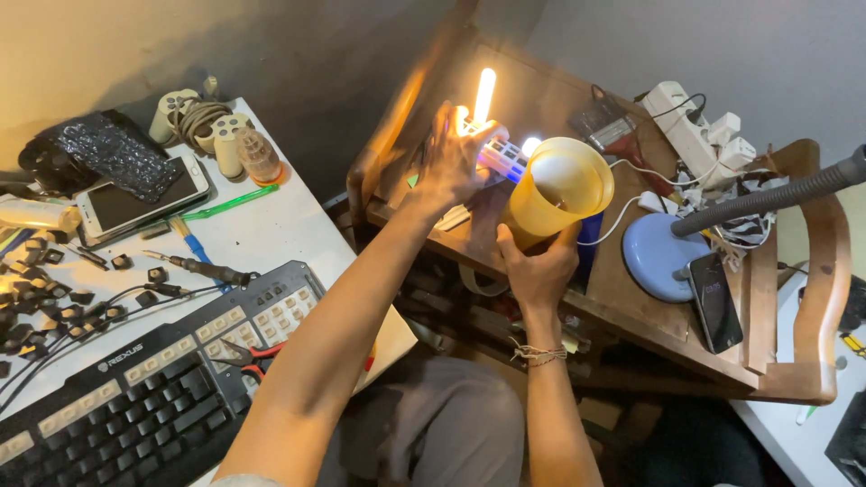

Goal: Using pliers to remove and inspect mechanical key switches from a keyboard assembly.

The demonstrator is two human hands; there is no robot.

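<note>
So rn the left hand (pixel 451 160) is up on a small white lamp unit (pixel 501 155) w/ lit tubes, fingers wrapped over its top end, grip pressed around it, sitting on the wooden chair seat (pixel 631 289) near its back-left corner. Right hand (pixel 539 271) is clamped round the base of a yellow plastic cup (pixel 557 188), tilted w/ the open mouth facing up toward the camera, just beside the lamp and touching or nearly touching it, can't tell which. Looks to me like the step in hand is lining the cup up w/ the glowing part; next move prob needs the left hand holding the lamp steady while the right brings the cup mouth round square to it, w/o snagging the white cable (pixel 622 221). Blue lamp base (pixel 657 254) and a phone (pixel 717 302) sit toward the seat's right edge. Over on the worktop, a keyboard (pixel 153 397) lies at its front edge w/ red-handled pliers (pixel 253 353) on top.
</note>
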